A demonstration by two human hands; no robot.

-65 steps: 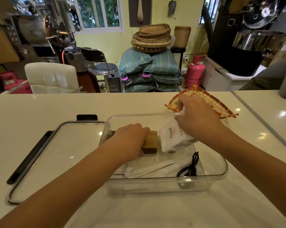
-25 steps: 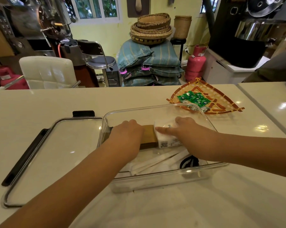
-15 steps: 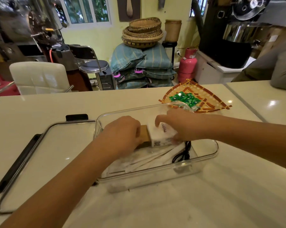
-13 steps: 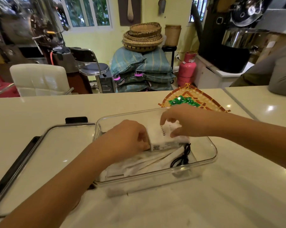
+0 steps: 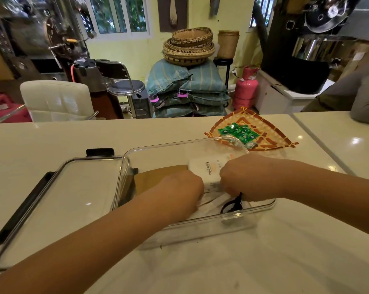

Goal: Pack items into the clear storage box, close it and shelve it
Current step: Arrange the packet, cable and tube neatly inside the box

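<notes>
The clear storage box (image 5: 179,143) stands open on the white counter, its lid (image 5: 62,198) lying flat to its left. Inside, a brown flat box (image 5: 158,175) lies along the left part, with a white packet (image 5: 207,167) beside it. My left hand (image 5: 179,187) and my right hand (image 5: 241,177) are both down in the box. They flank the packet's near end with fingers curled on it. White paper-wrapped sticks (image 5: 213,203) and a coiled black cable (image 5: 232,205) lie on the box floor under my hands.
A woven fan-shaped tray (image 5: 272,134) holding several green sachets (image 5: 238,131) sits just behind the box's far right corner. Another person's grey sleeve (image 5: 366,96) rests at the counter's right edge. A white chair (image 5: 56,100) stands beyond the far edge.
My right hand brought the white packet down into the box beside the brown box. My left hand slid right along the brown box to the packet's near end.
</notes>
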